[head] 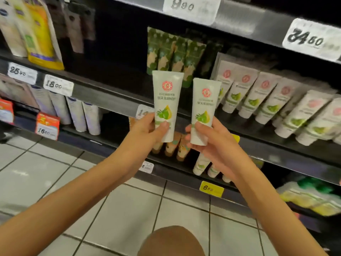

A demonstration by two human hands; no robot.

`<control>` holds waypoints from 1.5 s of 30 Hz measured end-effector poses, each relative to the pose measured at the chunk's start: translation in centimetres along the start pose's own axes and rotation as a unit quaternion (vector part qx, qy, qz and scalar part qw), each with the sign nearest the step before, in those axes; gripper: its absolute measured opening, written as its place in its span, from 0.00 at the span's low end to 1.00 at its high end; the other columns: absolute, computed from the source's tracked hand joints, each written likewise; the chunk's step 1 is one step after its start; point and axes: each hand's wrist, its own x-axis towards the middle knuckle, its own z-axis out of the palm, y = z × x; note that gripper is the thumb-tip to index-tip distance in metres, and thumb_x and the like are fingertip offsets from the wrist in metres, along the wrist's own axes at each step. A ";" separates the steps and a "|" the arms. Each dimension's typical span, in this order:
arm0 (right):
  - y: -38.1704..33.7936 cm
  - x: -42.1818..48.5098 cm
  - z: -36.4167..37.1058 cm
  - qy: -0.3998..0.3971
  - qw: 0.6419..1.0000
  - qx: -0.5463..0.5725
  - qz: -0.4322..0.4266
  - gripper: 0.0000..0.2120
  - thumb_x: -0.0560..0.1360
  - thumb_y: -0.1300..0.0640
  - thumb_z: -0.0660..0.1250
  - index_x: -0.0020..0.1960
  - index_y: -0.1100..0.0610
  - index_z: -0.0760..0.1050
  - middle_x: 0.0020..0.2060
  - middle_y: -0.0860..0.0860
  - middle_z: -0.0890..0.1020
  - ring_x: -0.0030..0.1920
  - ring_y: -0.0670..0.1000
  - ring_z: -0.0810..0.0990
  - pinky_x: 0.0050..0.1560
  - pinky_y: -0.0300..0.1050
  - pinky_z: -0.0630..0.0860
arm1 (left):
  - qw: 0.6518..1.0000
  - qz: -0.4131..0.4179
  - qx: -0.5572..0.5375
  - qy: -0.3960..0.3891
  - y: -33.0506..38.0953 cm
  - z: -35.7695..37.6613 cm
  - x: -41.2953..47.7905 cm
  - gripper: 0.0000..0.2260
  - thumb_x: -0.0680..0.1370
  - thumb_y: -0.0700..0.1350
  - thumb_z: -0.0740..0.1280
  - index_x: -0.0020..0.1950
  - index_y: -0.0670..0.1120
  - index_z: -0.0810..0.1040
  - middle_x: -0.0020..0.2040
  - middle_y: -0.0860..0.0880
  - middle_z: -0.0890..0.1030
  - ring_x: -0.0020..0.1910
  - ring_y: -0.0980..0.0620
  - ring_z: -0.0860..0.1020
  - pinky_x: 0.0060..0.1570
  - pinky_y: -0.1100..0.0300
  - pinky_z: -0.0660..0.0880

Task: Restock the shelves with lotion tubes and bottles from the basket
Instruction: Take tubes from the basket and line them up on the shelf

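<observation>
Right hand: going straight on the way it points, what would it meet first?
Likely the row of matching white tubes on the shelf, just behind the tube the right hand holds up; depth is unclear, so this is a guess.

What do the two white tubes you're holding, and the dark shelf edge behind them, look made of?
Left tube and right tube: likely soft plastic, matte white, printed; the flat crimped top ends suggest squeeze tubes. Shelf edge: dark with a dull sheen, probably painted metal, though blur leaves it open.
</observation>
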 end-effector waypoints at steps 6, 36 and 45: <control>-0.4 -1.4 -4.4 0.103 0.993 -0.052 -0.036 0.12 0.75 0.58 0.63 0.58 0.56 0.71 0.44 0.51 0.81 0.39 0.45 0.80 0.36 0.36 0.76 | 0.999 0.024 0.008 -0.035 0.3 3.9 1.9 0.09 0.78 0.44 0.62 0.50 0.59 0.72 0.53 0.60 0.79 0.50 0.67 0.78 0.41 0.77 0.74; -1.1 -1.7 -13.6 0.461 0.808 -0.312 -0.191 0.17 0.71 0.59 0.70 0.58 0.58 0.72 0.50 0.46 0.77 0.42 0.33 0.74 0.39 0.17 0.67 | 0.984 0.120 0.134 -0.016 -0.3 11.2 9.6 0.11 0.76 0.38 0.65 0.54 0.51 0.71 0.47 0.61 0.75 0.45 0.67 0.75 0.42 0.72 0.74; -0.6 0.4 -12.8 0.473 0.752 -0.434 -0.149 0.20 0.73 0.57 0.68 0.62 0.62 0.69 0.58 0.57 0.75 0.62 0.53 0.71 0.55 0.37 0.66 | 0.972 0.123 0.201 -0.022 -1.7 13.1 10.1 0.18 0.75 0.40 0.67 0.64 0.48 0.71 0.55 0.58 0.75 0.54 0.61 0.74 0.47 0.73 0.69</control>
